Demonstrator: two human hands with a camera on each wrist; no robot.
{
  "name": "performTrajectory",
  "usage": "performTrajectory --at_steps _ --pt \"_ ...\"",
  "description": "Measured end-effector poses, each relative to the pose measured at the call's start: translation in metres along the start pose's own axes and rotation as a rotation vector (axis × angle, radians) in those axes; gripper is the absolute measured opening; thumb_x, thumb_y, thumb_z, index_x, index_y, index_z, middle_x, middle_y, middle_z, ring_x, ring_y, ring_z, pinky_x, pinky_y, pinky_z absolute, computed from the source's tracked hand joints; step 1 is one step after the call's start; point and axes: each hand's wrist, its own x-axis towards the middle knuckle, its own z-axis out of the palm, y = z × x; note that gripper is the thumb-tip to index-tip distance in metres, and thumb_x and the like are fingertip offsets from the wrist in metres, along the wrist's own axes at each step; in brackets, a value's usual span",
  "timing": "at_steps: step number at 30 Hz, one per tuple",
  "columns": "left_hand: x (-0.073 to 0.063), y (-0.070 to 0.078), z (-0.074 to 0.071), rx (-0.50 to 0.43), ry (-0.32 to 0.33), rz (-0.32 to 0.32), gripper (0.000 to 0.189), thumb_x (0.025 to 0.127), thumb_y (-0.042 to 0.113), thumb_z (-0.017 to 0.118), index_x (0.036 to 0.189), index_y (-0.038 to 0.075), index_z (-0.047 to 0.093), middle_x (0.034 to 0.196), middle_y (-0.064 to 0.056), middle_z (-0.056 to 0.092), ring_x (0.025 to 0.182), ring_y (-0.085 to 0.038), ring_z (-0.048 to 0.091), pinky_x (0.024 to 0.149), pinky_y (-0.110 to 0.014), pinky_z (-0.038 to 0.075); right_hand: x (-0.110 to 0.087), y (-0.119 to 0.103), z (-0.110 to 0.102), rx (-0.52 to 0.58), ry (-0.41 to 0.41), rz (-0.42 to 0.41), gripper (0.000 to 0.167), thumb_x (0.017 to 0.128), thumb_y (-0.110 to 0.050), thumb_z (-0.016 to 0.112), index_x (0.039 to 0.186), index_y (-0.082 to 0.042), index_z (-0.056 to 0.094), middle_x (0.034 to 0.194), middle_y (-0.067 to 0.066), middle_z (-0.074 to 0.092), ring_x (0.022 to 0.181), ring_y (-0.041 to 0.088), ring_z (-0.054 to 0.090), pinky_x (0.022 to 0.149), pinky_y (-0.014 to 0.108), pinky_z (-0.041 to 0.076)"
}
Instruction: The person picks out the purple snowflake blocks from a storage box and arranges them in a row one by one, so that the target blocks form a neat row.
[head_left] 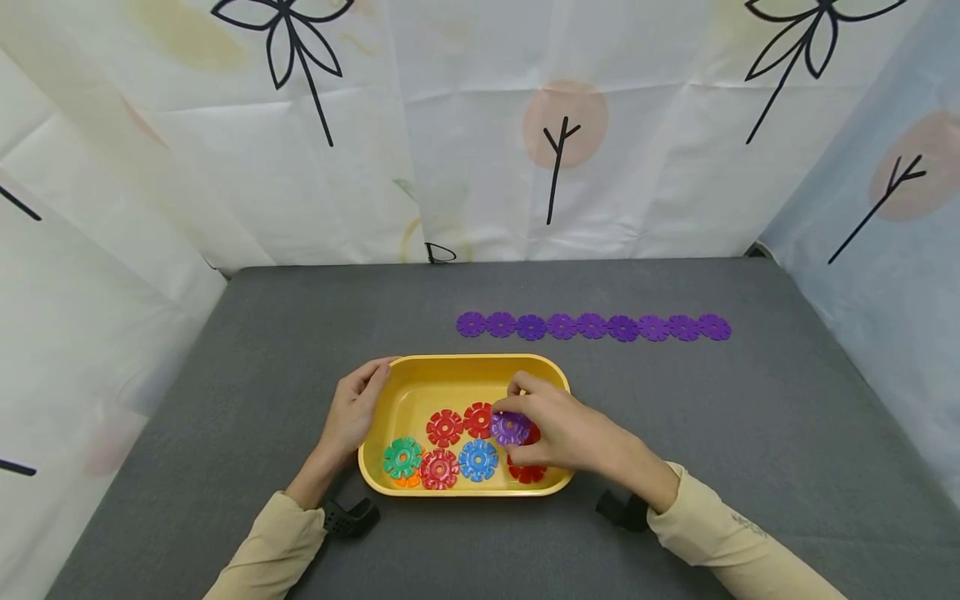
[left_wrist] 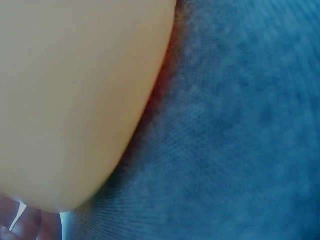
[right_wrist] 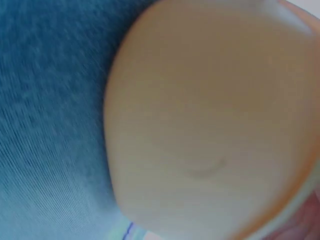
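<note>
My left hand (head_left: 356,410) holds the left rim of a yellow tray (head_left: 442,375); some of its fingers (left_wrist: 30,222) show at the tray's edge in the left wrist view. Over the tray's right part, my right hand (head_left: 562,427) pinches a purple flower-shaped disc (head_left: 509,428) between thumb and fingers. Inside lie several more discs: a green disc (head_left: 402,457) partly over an orange one, a blue disc (head_left: 477,460), and red discs (head_left: 445,427). My right hand partly hides the red ones at the tray's right end.
Behind the tray, a row of several purple flower discs (head_left: 562,326) runs left to right across the grey table (head_left: 300,333). A patterned white cloth (head_left: 480,167) hangs along the table's back edge. Both wrists wear black straps.
</note>
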Motion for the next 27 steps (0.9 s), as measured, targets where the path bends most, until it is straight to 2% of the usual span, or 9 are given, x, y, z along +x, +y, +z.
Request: performTrajectory --at_steps 5,13,21,27 --pt "-0.001 0.000 0.000 0.000 0.002 -0.007 0.041 0.111 0.029 0.043 0.136 0.001 0.061 0.132 -0.020 0.065 0.112 -0.032 0.065 0.087 -0.013 0.054 0.000 0.004 -0.010 -0.017 0.057 0.021 0.039 0.080 -0.015 0.082 0.117 -0.003 0.074 0.102 0.006 0.056 0.083 0.010 0.050 0.065 0.015 0.047" --pt "0.000 -0.001 0.000 0.004 0.001 -0.009 0.042 0.112 0.030 0.043 0.137 0.002 0.060 0.133 -0.020 0.065 0.112 -0.033 0.065 0.087 -0.013 0.054 -0.004 0.016 -0.027 -0.061 0.150 0.082 0.044 0.079 -0.015 0.084 0.120 -0.001 0.073 0.105 0.007 0.055 0.085 0.014 0.051 0.067 0.019 0.048" --pt "0.000 -0.001 0.000 0.007 -0.005 -0.005 0.042 0.112 0.030 0.042 0.136 0.002 0.061 0.132 -0.020 0.065 0.111 -0.032 0.065 0.087 -0.014 0.055 -0.010 0.032 -0.040 -0.104 0.239 0.171 0.044 0.081 -0.013 0.081 0.123 -0.003 0.073 0.106 0.011 0.057 0.086 0.018 0.053 0.067 0.023 0.048" --pt "0.000 0.000 0.000 0.001 -0.006 -0.001 0.041 0.112 0.029 0.042 0.136 0.002 0.061 0.131 -0.020 0.065 0.106 -0.027 0.066 0.085 -0.015 0.056 -0.015 0.048 -0.053 -0.114 0.290 0.233 0.047 0.083 -0.011 0.080 0.127 0.000 0.070 0.111 0.017 0.057 0.087 0.023 0.055 0.066 0.026 0.049"
